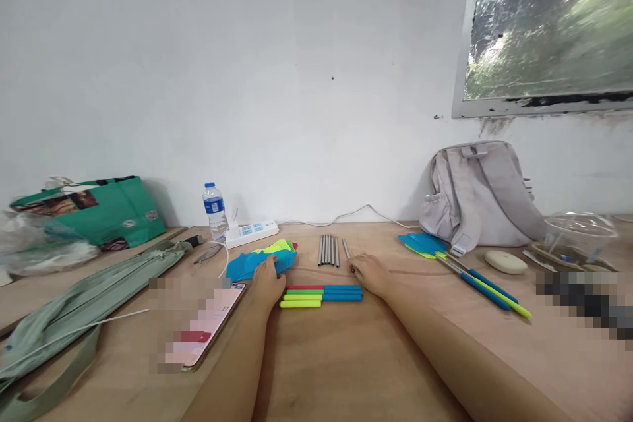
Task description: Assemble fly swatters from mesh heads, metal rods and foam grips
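My left hand is closed at the near edge of a pile of blue fly swatter heads, its fingers over the blue plastic. Green and red heads show behind. My right hand pinches the near end of a thin metal tube, which points away from me. Left of it, several similar metal tubes lie side by side. Between my hands are rows of handle tubes: blue handles on the right, and red, green and yellow handles on the left.
Fly swatters with metal shafts lie at right, before a grey backpack and a white oval case. At left are a phone, a green-grey bag, a water bottle, a power strip and a green shopping bag.
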Demonstrator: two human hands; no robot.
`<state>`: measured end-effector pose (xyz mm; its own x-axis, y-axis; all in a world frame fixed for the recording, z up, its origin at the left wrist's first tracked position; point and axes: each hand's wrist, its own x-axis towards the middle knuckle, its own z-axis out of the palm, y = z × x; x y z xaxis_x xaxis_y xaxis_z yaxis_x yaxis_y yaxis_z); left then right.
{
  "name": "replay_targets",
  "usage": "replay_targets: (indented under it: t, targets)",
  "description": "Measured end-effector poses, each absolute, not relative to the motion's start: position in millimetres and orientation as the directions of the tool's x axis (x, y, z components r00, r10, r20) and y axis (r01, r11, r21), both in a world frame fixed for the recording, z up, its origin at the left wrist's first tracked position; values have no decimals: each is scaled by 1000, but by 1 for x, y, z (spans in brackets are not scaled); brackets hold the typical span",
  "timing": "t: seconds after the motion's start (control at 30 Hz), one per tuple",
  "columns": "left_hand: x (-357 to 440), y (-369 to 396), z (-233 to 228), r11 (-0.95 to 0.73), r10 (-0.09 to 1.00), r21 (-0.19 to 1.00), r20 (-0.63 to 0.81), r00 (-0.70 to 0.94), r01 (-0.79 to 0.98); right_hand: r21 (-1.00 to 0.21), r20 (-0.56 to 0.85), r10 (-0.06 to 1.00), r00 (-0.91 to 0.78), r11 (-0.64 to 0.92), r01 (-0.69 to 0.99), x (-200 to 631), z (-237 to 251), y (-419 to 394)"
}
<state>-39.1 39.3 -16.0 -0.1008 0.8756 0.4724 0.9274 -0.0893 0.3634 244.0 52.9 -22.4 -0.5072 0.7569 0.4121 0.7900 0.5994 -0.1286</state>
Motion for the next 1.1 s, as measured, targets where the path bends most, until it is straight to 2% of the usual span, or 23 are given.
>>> replay_targets:
  t: [0.43, 0.67, 0.93, 1.1]
  targets:
    - [-40, 37, -16, -237, 840, 424, 542, -35, 874, -151, 439, 747, -500, 609, 779, 278, -15, 26]
    - [-36, 30, -7, -265, 846, 595, 521, -112, 759, -191, 397, 777, -489, 591, 783, 290, -17, 6]
    - [-39, 32, -8, -306, 780, 550, 613, -126, 777, -279, 386, 780, -493, 608, 744, 311, -11, -21]
    - [-39, 31, -6, -338, 744, 577, 647, -164, 743, -335, 339, 792, -508, 606, 721, 319, -5, -34]
